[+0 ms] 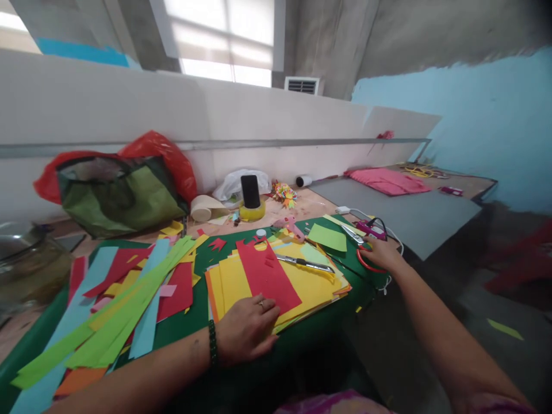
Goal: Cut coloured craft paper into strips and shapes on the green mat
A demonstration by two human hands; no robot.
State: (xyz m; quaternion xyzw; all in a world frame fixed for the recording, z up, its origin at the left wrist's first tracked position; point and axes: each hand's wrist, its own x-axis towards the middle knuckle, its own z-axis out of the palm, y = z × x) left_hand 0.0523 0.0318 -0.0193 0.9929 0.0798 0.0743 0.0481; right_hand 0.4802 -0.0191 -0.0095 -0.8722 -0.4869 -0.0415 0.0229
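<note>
My left hand [248, 329] lies at the near edge of a stack of yellow paper [310, 284], its fingers on the lower end of a red paper strip [269, 276] and the thumb apart. A cut-out hole shows at the strip's far end, with small red scraps on it. Across the stack rests a craft knife [306, 264]. At the table's right edge, my right hand [383, 256] has its fingers closed on the red handles of a pair of scissors [354, 234], whose blades point away to the left. The palm side of that hand is hidden.
Green, blue and red paper strips [125, 310] pile up on the left. Behind the stack are a pink glue gun [293, 227], light green paper [328, 237], a phone [250, 191] and a tape roll [252, 213]. A purple power strip [371, 229] with cables sits beside the scissors.
</note>
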